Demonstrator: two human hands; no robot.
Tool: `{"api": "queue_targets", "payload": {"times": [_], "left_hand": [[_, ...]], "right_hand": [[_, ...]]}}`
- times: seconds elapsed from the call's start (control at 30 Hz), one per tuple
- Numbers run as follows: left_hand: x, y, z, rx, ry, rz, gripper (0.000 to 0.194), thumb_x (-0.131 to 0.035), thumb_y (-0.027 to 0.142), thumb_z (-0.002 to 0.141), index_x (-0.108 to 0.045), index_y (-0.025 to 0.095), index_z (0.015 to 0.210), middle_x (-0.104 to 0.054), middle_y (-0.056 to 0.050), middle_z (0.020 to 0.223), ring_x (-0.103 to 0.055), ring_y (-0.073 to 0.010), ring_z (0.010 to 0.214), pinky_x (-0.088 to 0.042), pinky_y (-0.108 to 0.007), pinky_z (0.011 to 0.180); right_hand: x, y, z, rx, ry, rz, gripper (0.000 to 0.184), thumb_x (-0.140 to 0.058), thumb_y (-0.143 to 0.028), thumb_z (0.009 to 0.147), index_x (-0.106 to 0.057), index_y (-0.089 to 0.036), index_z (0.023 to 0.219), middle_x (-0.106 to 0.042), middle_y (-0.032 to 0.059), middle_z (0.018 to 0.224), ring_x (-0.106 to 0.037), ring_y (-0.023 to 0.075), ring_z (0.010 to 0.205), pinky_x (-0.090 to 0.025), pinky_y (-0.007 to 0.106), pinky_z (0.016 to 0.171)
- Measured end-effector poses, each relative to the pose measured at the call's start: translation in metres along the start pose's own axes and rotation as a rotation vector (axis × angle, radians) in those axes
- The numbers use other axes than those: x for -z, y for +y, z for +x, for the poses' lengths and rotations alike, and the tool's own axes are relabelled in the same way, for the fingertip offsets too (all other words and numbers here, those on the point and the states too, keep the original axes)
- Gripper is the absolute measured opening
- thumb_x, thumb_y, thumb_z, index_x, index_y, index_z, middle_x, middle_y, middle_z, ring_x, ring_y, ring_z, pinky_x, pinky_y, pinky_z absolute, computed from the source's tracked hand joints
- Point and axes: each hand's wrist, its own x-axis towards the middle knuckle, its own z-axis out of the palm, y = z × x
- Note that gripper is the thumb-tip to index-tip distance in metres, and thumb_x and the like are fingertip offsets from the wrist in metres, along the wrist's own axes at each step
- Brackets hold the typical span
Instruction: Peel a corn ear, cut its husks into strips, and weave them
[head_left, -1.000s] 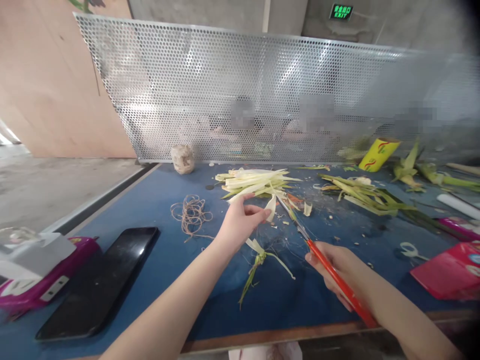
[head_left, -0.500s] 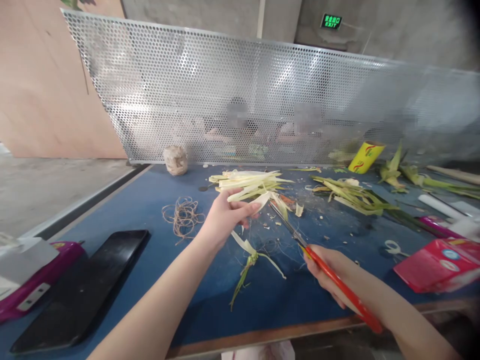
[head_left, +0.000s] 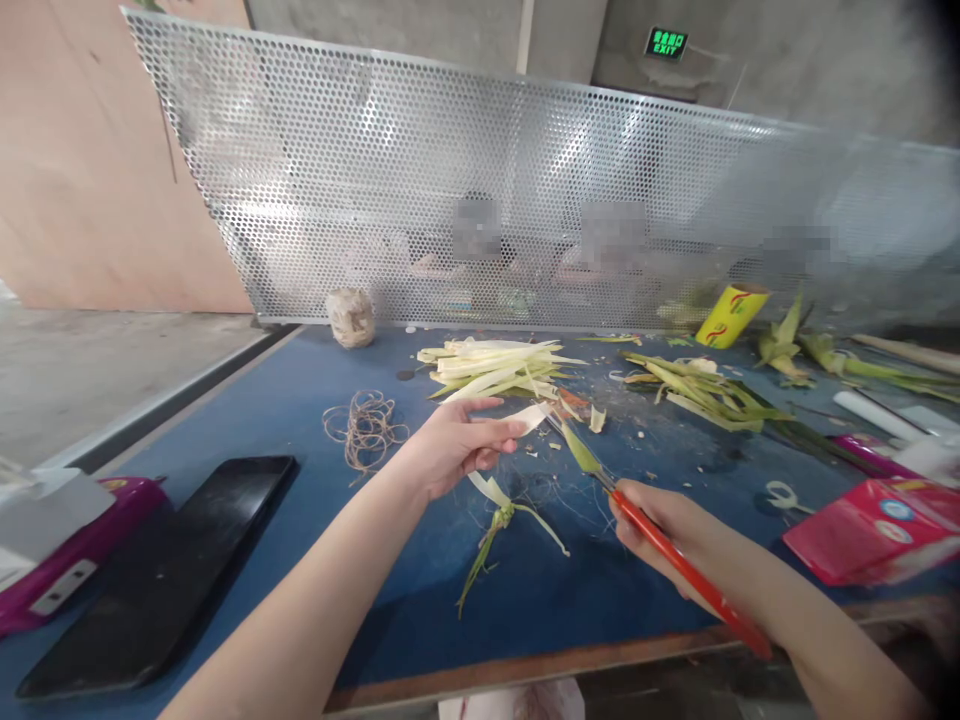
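Observation:
My left hand (head_left: pixel 469 437) pinches a pale strip of corn husk (head_left: pixel 534 417) between thumb and finger. In my right hand (head_left: pixel 660 530) are red-handled scissors (head_left: pixel 675 565), their narrow metal blades pointing at the free end of that strip. A green-tipped piece of husk (head_left: pixel 580 449) hangs at the blades, partly covering them. Whether the blades are closed cannot be made out. Behind my left hand lies a pile of pale husk strips (head_left: pixel 495 362). Below the hands, on the blue table (head_left: pixel 420 610), rests a small tied husk figure (head_left: pixel 501 518) with a green stem.
Coiled twine (head_left: pixel 365 430) and a black phone (head_left: pixel 161 570) lie to the left. A wrapped roll (head_left: pixel 350 318) stands near the perforated metal screen (head_left: pixel 315 200). On the right are green husks (head_left: pixel 697 390), a yellow roll (head_left: pixel 731 316) and a pink packet (head_left: pixel 870 530).
The husk strip in my left hand has turned and now shows flatter toward the blades. The green-tipped piece has shifted right, along the scissors. Both hands have barely moved.

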Motion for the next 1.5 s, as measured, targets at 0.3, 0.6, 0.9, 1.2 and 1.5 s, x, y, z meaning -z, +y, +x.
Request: {"api": "queue_targets", "payload": {"times": [0.3,0.6,0.9,1.2,1.5], "left_hand": [[-0.004,-0.002,0.000,-0.017,-0.026,0.036,0.068,-0.068,0.007,0.068,-0.034,0.002,0.126,-0.060,0.000,0.050,-0.037,-0.0014,0.034,-0.025,-0.015,0.037],[-0.006,-0.005,0.003,-0.042,0.042,0.060,0.074,-0.071,0.007,0.063,-0.033,0.001,0.127,-0.059,0.001,0.049,-0.043,-0.0043,0.037,-0.026,-0.017,0.037],[0.005,-0.011,0.015,-0.142,0.151,0.241,0.073,-0.074,0.019,0.063,-0.036,0.004,0.124,-0.060,0.002,0.052,-0.042,-0.0049,0.036,-0.030,-0.018,0.038],[0.018,-0.012,0.024,-0.429,0.472,0.761,0.051,-0.066,0.031,0.068,-0.044,0.017,0.112,-0.065,0.001,0.070,-0.063,-0.0147,0.060,-0.046,-0.026,0.059],[0.022,-0.008,0.022,-0.507,0.554,0.981,0.041,-0.061,0.027,0.071,-0.047,0.020,0.109,-0.066,0.000,0.074,-0.062,-0.0156,0.067,-0.045,-0.027,0.065]], "right_hand": [[-0.006,-0.002,0.002,-0.024,0.047,0.060,0.027,-0.044,-0.041,0.079,-0.033,-0.021,0.064,-0.031,-0.0060,0.055,-0.029,0.0071,0.046,-0.030,0.019,0.044],[-0.006,-0.004,0.004,-0.064,0.092,-0.074,0.031,-0.050,-0.039,0.075,-0.033,-0.020,0.057,-0.035,-0.0050,0.050,-0.032,0.0085,0.047,-0.026,0.021,0.047],[0.001,0.005,0.009,-0.124,0.093,-0.164,0.031,-0.052,-0.049,0.075,-0.047,-0.020,0.062,-0.050,-0.0019,0.052,-0.047,0.0126,0.050,-0.030,0.022,0.049],[0.016,0.024,0.029,-0.377,0.264,-0.460,0.046,-0.042,-0.064,0.073,-0.053,-0.020,0.067,-0.064,0.0100,0.067,-0.062,0.0256,0.064,-0.038,0.030,0.053],[0.027,0.040,0.062,-0.269,0.332,-0.694,0.040,-0.057,-0.042,0.075,-0.059,-0.009,0.098,-0.062,0.0192,0.098,-0.060,0.0327,0.091,-0.044,0.038,0.073]]}}
